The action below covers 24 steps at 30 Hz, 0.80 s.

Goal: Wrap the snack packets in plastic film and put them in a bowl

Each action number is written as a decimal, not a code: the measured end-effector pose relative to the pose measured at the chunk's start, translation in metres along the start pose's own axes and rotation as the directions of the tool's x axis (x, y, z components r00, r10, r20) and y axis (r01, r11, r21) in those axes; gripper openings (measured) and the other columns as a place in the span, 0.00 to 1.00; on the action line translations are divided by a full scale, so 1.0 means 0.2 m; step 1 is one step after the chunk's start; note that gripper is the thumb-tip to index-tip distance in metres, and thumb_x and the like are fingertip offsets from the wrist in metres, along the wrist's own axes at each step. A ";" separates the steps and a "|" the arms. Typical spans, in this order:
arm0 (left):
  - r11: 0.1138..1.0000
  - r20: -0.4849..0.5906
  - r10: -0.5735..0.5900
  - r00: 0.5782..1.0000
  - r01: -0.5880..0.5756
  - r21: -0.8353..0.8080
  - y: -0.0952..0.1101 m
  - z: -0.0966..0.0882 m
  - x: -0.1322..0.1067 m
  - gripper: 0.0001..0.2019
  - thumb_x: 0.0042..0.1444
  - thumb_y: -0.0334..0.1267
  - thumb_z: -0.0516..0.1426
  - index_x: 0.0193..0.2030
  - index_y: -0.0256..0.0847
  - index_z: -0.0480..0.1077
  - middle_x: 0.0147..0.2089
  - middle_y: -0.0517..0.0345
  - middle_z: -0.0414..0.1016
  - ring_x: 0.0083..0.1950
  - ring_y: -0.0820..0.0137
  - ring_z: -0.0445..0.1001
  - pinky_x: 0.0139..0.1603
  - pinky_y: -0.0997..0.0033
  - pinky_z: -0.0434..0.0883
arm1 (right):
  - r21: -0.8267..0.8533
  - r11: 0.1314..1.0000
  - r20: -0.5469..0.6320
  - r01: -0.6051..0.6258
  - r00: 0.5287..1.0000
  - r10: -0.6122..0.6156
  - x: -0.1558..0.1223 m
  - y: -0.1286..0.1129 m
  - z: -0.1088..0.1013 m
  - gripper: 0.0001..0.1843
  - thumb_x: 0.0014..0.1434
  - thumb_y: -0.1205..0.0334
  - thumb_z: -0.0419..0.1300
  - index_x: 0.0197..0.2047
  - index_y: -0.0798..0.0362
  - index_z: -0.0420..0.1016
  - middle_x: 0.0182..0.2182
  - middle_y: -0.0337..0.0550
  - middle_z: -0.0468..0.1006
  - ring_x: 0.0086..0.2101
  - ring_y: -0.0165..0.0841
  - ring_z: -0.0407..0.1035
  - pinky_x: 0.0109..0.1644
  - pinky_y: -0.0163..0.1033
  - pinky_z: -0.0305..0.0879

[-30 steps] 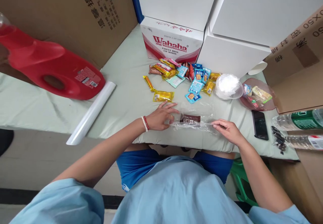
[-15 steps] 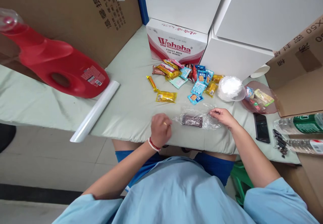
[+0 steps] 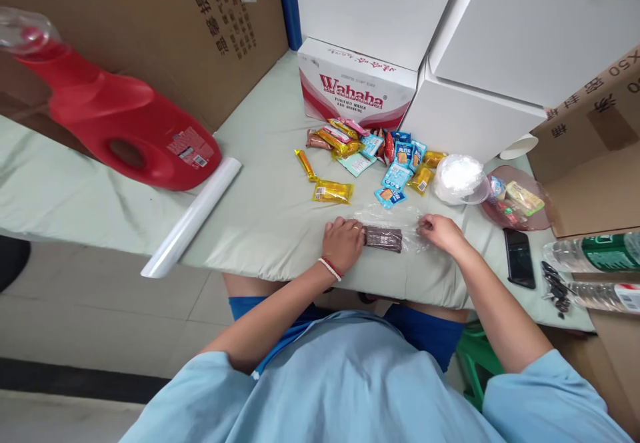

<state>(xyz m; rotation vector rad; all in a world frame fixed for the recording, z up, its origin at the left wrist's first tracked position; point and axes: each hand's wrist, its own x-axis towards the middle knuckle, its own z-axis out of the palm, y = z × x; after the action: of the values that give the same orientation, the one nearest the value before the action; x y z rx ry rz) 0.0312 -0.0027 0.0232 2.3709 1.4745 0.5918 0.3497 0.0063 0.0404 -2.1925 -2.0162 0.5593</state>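
A dark brown wrapped snack bar (image 3: 383, 238) lies on a sheet of clear plastic film (image 3: 387, 215) near the table's front edge. My left hand (image 3: 344, 246), wearing a red-and-white bracelet, rests at the bar's left end. Its bent fingers press together on the film there, and their tips are hidden. At the film's right side, my right hand (image 3: 440, 232) pinches the edge between thumb and fingers. Beyond the film lie yellow packets (image 3: 333, 192) and blue snack packets (image 3: 397, 176) in a loose pile.
Left stand a red jug (image 3: 150, 130) and a white roll (image 3: 193, 216). A Wahaha carton (image 3: 357, 86) sits behind the snacks. On the right are a clear plastic tub (image 3: 457, 180), pink dish (image 3: 543, 213), phone (image 3: 520, 258), keys (image 3: 555, 283) and plastic bottles (image 3: 607, 252).
My left hand has moved right, from beside the film onto the bar's left end, and its fist has loosened. My right hand stays at the film's right edge. The view has shifted slightly.
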 end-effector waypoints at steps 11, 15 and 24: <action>0.999 -0.063 0.032 0.998 -0.032 -0.005 -0.02 0.01 0.01 0.15 0.66 0.33 0.54 0.54 0.48 0.79 0.63 0.47 0.75 0.65 0.51 0.66 0.58 0.44 0.64 | -0.095 0.894 0.031 0.437 0.899 -0.437 0.33 -0.46 0.05 0.21 0.59 0.64 0.66 0.57 0.55 0.79 0.47 0.52 0.81 0.48 0.44 0.69 0.53 0.43 0.63; 0.985 0.010 0.173 0.985 -0.173 -0.020 -0.01 0.06 0.01 0.21 0.67 0.29 0.52 0.58 0.53 0.77 0.65 0.52 0.75 0.73 0.54 0.61 0.72 0.39 0.53 | -0.033 0.903 0.147 0.427 0.896 -0.419 0.40 -0.48 0.08 0.09 0.60 0.68 0.62 0.43 0.55 0.83 0.34 0.46 0.81 0.38 0.38 0.70 0.44 0.38 0.61; 0.976 -0.018 0.206 0.978 -0.207 -0.062 -0.04 0.07 0.04 0.19 0.64 0.28 0.55 0.55 0.52 0.79 0.73 0.51 0.66 0.80 0.52 0.49 0.77 0.35 0.44 | 0.083 0.870 0.062 0.486 0.869 -0.492 0.21 -0.46 -0.06 0.08 0.62 0.67 0.59 0.40 0.54 0.80 0.35 0.45 0.79 0.35 0.35 0.70 0.41 0.37 0.62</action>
<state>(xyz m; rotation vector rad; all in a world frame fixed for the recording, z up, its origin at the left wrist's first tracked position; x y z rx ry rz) 0.0340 0.0072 0.0081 2.4922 1.2029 0.6914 0.2694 0.0593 0.0732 -1.5415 -2.4314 0.6354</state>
